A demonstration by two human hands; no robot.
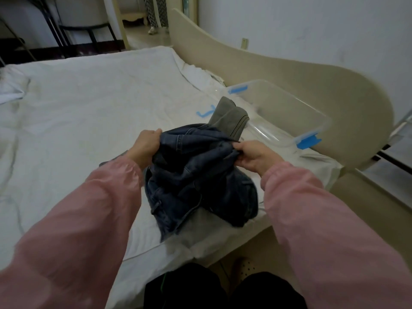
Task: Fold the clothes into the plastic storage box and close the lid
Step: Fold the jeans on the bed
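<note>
A person in pink sleeves (78, 219) stands at the side of a bed (89, 103) with a white sheet. Both hands hold a pair of dark blue jeans (196, 175). The left hand (146, 144) grips the top edge of the jeans on one side, with its fingers curled into the cloth. The right hand (254, 156) pinches the same edge on the other side. The top of the jeans is lifted up, and the rest hangs down in a bunch and touches the sheet near the edge of the bed.

Just behind the jeans lie some folded gray clothes (231, 118). Right beside them is the clear plastic box (267, 132) with blue clips (308, 140). It sits on the bed with its top open, next to the tall cream board (289, 70) at the end of the bed. Another blue clip (204, 112) shows on the sheet to the left of the gray clothes. I cannot tell if it is part of the lid.

Far off in the doorway I see another person's legs (156, 12).
</note>
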